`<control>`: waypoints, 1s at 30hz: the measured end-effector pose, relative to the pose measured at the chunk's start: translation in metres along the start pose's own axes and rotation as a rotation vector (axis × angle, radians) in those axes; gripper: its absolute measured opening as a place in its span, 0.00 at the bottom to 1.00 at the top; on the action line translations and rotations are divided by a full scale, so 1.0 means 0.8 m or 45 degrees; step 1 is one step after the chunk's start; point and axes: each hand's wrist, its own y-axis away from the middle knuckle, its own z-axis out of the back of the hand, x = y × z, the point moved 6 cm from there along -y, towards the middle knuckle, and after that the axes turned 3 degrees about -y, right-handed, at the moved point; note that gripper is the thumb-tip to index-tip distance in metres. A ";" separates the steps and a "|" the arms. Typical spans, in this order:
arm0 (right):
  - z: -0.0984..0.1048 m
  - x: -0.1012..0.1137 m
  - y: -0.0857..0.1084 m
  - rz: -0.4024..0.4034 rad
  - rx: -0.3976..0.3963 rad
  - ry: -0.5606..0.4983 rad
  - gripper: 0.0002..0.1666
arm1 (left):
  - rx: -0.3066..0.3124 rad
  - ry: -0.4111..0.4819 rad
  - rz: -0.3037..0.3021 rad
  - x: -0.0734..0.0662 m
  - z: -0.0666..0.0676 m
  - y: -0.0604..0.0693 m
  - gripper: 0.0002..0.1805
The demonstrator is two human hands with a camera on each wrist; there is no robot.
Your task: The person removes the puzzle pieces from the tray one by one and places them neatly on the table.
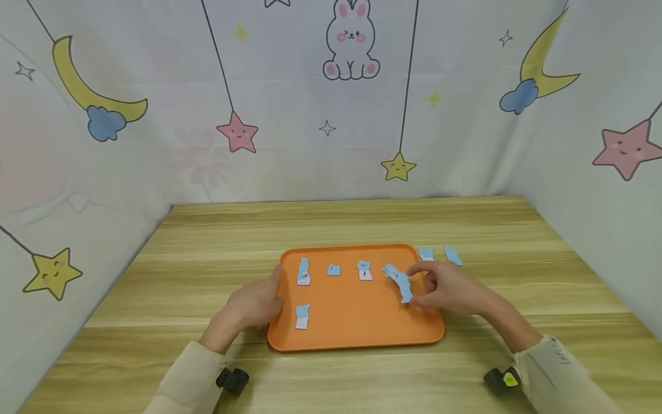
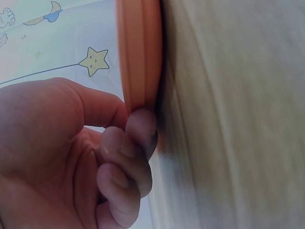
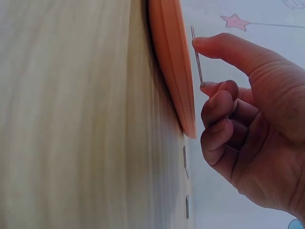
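My left hand [image 1: 257,302] grips the left edge of the orange tray [image 1: 341,330]. In the left wrist view, the thumb and curled fingers of that hand [image 2: 71,152] meet at the tray's rim [image 2: 138,52]. Over the tray's right side, my right hand [image 1: 455,287] holds a thin, irregular light-blue piece [image 1: 400,283] between thumb and index finger. Seen edge-on in the right wrist view, the blue piece [image 3: 197,57] is above the tray surface, and the other fingers of the hand [image 3: 267,129] are curled. Several small blue pieces, some part pinkish-white, lie in the tray, including one at lower left [image 1: 302,316].
Two more blue pieces lie on the wooden table [image 1: 233,230] past the tray's upper right corner: one near the rim [image 1: 426,253], one farther right [image 1: 452,255]. A white cloth [image 1: 289,167] with printed stars and moons hangs behind and at both sides.
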 end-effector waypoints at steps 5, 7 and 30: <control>0.010 -0.011 0.005 0.000 -0.016 -0.001 0.33 | 0.002 -0.004 0.005 0.000 0.000 0.000 0.41; 0.014 -0.015 0.007 -0.003 -0.022 -0.003 0.33 | 0.000 -0.003 0.005 0.000 0.000 0.000 0.41; 0.059 -0.074 0.032 -0.101 -0.110 -0.054 0.34 | 0.012 0.014 0.012 0.001 -0.002 0.000 0.40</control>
